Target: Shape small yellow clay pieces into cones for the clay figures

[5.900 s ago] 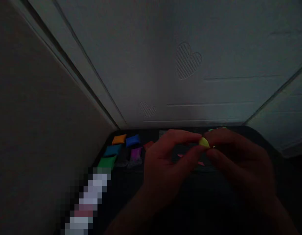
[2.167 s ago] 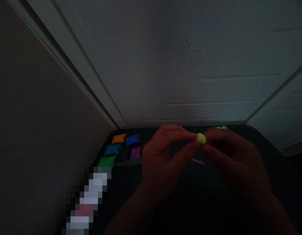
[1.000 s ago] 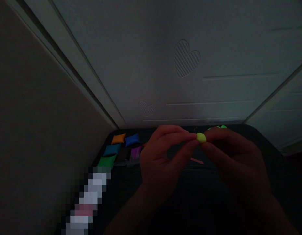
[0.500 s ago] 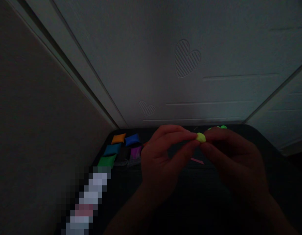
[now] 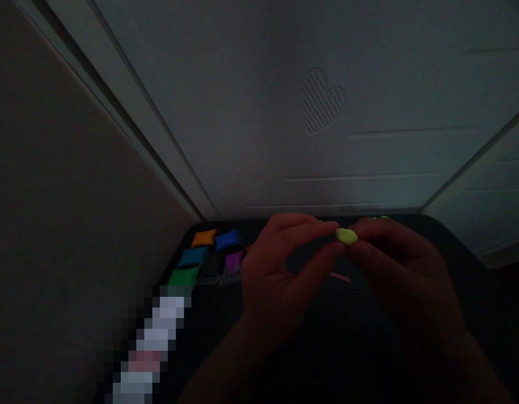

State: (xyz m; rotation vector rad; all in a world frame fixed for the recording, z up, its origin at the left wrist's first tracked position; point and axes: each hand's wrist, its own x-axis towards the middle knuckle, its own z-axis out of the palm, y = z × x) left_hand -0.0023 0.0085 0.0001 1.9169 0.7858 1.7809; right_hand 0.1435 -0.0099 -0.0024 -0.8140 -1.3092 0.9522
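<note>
"Closest in, what's the left hand [image 5: 271, 275] doing?"

"Its fingers [image 5: 316, 230] pinch one side of a yellow lump [image 5: 347, 236], held up over the dark bench [image 5: 326, 348]."

"And the right hand [image 5: 410, 275]?"

"Pinching the lump too, from the opposite side."

"Below that?"

"A pink strip [image 5: 340, 277], lying at six o'clock from the lump."

"What's around nine o'clock?"

"Nearest, a green packet [image 5: 184, 276], a black packet [image 5: 211, 267] and a purple packet [image 5: 233, 264]; then a teal packet [image 5: 193, 257]; then an orange packet [image 5: 204, 238] and a blue packet [image 5: 228, 240]."

"Farther?"

"Bright green pieces [image 5: 384, 217] at two o'clock, partly hidden by the right hand."

"Beyond the bench?"

"A pale panel [image 5: 225, 112] with a large striped heart [image 5: 324, 101] near twelve."
</note>
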